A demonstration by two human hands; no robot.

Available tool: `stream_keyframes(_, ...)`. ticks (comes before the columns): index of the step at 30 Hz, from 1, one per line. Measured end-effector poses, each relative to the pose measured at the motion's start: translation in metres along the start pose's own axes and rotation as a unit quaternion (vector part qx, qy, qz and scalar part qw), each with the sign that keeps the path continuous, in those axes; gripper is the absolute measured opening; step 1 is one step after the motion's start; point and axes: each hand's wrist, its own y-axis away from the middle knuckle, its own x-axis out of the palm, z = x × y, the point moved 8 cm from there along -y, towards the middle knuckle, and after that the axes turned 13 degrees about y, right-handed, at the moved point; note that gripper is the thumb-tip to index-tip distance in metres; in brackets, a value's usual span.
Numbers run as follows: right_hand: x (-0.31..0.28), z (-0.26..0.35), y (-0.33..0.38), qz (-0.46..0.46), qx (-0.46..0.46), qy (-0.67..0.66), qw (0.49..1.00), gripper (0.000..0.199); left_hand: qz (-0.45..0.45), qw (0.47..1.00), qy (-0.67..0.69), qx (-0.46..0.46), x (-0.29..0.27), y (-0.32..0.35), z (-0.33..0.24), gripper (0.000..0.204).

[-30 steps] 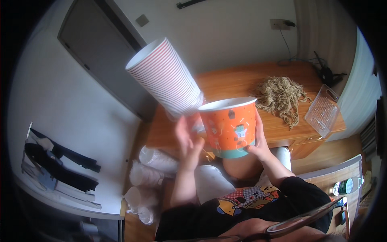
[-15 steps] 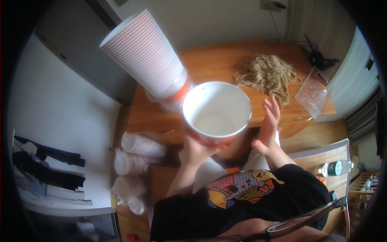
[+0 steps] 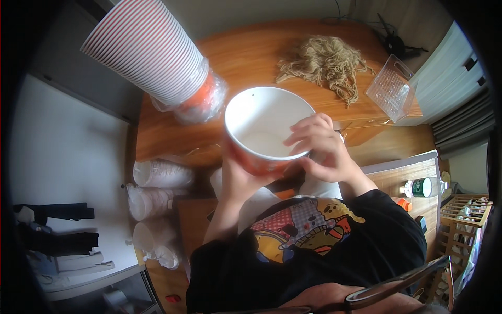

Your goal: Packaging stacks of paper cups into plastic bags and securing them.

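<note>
A large paper bucket (image 3: 264, 137), white inside and orange-red outside, is tilted with its mouth up toward me. My left hand (image 3: 243, 177) is closed around its lower left side, and the bucket hides part of the fingers. At the right rim is my right hand (image 3: 324, 149), its fingers bent over the edge into the mouth and the thumb outside. A small dark dot shows inside near the far rim. Left of the bucket, a tall leaning stack of paper buckets (image 3: 151, 55) stands on the wooden desk (image 3: 240, 57), its lower end in clear plastic wrap.
A heap of beige cord (image 3: 329, 65) and a clear plastic basket (image 3: 392, 89) lie on the desk. Several wrapped white stacks (image 3: 162, 175) are on the floor at left. A bottle (image 3: 421, 187) lies on a low surface at right, near a wooden rack (image 3: 463, 220).
My right hand has moved left from beside the bucket and taken hold of its rim. The left hand still holds the bucket. The whole view has shifted.
</note>
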Motion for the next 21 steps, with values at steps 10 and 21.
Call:
stream_keyframes(10, 0.004, -0.006, 0.009, 0.007, -0.007, -0.043, 0.999, 0.013, -0.019, 0.991, 0.091, -0.094, 0.014, 0.007, 0.008, 0.117)
stream_keyframes(21, -0.003, -0.001, 0.025, -0.053, -0.035, -0.065, 0.996, 0.008, 0.048, 0.987, -0.134, 0.068, 0.018, 0.013, -0.002, 0.123)
